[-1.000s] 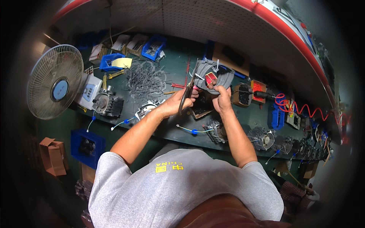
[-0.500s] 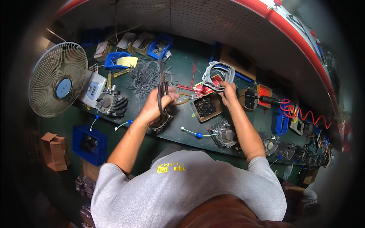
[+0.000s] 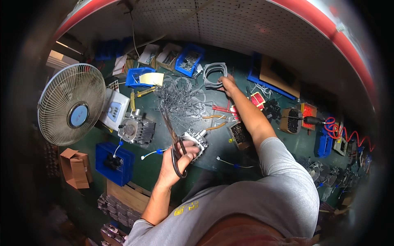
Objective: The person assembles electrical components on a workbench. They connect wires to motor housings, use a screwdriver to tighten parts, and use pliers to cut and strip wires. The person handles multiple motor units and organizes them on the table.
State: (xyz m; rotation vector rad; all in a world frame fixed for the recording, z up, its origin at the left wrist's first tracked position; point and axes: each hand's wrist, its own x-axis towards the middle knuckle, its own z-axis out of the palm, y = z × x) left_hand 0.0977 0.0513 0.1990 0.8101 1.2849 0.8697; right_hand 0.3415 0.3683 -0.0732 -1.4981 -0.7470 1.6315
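Observation:
My left hand (image 3: 174,166) is closed round the dark looped handles of a pair of scissors (image 3: 166,123), whose long blades point away from me. Just beyond its fingers sits a cast metal housing (image 3: 199,139), partly covered by the hand. My right hand (image 3: 227,84) reaches far across the bench and grips a stack of grey ring-shaped frames (image 3: 214,67) by their near right edge. The frames are beside a tangled heap of thin grey strips (image 3: 180,98). Between my arms lie pliers with orange-brown handles (image 3: 215,123) and a red-handled tool (image 3: 221,109).
A fan (image 3: 76,110) stands on the left beside another finned housing (image 3: 137,129). Blue bins (image 3: 189,61) and cartons line the back. A box of black parts (image 3: 240,135) is under my right forearm. A red coiled hose (image 3: 338,133) hangs at right.
My right hand has carried the grey frames left and farther back, near the strip heap. My left hand, with the scissors, has come nearer me beside the housing. The view has swung.

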